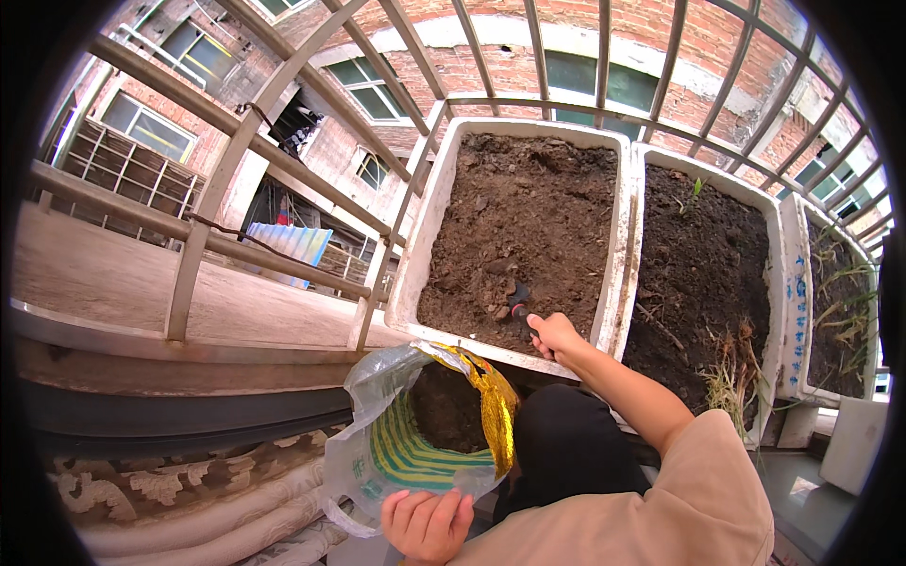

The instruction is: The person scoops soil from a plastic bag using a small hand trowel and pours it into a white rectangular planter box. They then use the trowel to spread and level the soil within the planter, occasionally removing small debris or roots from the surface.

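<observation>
My right hand (555, 336) is closed round the dark handle of a small hand trowel (520, 310), over the near edge of a white foam planter box (624, 240). The trowel's blade is partly in the brown soil (524, 205), beside a few clods. Just below the box, a plastic bag (354, 453) with green and yellow stripes and a gold foil part (499, 414) stands open with dark soil (449, 410) inside. My left hand (428, 523) has its fingers curled at the bag's near rim and grips it.
To the right stand a second foam box (777, 283) with dark soil, a green sprout (697, 187) and dry grass roots (736, 361), then a third box (800, 318) with grassy plants. A metal railing (375, 290) runs left and behind. Patterned fabric (177, 481) lies at lower left.
</observation>
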Available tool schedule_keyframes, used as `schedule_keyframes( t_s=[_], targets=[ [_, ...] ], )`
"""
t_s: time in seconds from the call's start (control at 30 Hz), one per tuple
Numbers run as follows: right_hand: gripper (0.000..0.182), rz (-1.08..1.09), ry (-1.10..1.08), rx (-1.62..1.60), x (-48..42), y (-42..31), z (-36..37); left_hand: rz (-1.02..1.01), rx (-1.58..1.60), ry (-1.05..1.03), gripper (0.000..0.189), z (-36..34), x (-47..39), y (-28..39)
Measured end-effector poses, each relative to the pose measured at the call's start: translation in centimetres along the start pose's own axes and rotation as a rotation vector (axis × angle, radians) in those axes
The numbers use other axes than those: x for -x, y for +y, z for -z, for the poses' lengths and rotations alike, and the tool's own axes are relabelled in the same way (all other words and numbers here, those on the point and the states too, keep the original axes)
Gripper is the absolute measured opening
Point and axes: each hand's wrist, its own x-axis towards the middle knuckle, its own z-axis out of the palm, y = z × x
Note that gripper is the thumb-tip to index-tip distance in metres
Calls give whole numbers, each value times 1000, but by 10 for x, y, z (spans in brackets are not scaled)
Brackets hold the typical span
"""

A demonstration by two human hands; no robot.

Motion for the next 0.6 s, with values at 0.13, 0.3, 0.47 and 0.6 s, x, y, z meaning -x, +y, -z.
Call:
schedule_keyframes(
  t_s=[0.13,0.3,0.47,0.6],
  targets=[
    [48,92,69,124,-55,-22,-16,-22,29,17,9,-2,-2,5],
    [50,170,147,328,-74,-13,-24,-51,21,32,10,0,2,6],
    [42,233,26,222,-66,9,-18,-73,-3,41,11,15,4,13],
    [36,269,12,178,-38,0,11,-73,45,52,11,8,15,10]
  ],
)
